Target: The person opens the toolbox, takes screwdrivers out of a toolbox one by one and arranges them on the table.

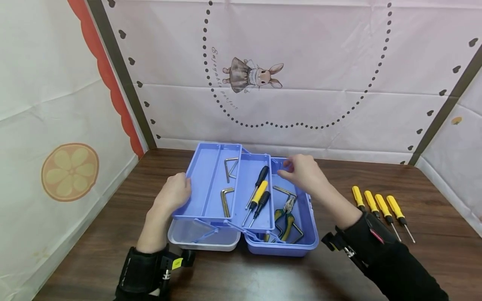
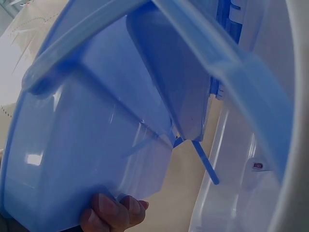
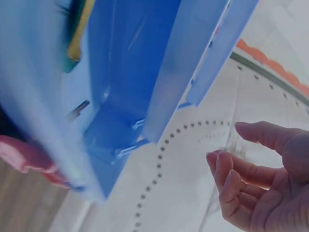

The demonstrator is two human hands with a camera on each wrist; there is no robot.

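A blue toolbox (image 1: 278,250) stands unfolded on the table, its stepped trays spread to the left. My left hand (image 1: 173,194) grips the left side of the upper tray (image 1: 196,179), its fingertips (image 2: 107,205) curled under the bottom in the left wrist view. Hex keys (image 1: 225,200) lie in that tray. Two black screwdrivers (image 1: 261,175) and a yellow one (image 1: 260,192) lie in the middle tray (image 1: 244,167). Over the back of the open base, my right hand (image 1: 306,171) hovers with loosely bent fingers and holds nothing. Pliers (image 1: 289,205) and more hex keys (image 1: 282,190) are in the base.
Several yellow-handled screwdrivers (image 1: 382,205) lie in a row on the wooden table (image 1: 433,259), right of the toolbox. A translucent lid (image 1: 203,240) sits under the trays at left. Printed cloth walls (image 1: 320,62) border the table at the back and sides.
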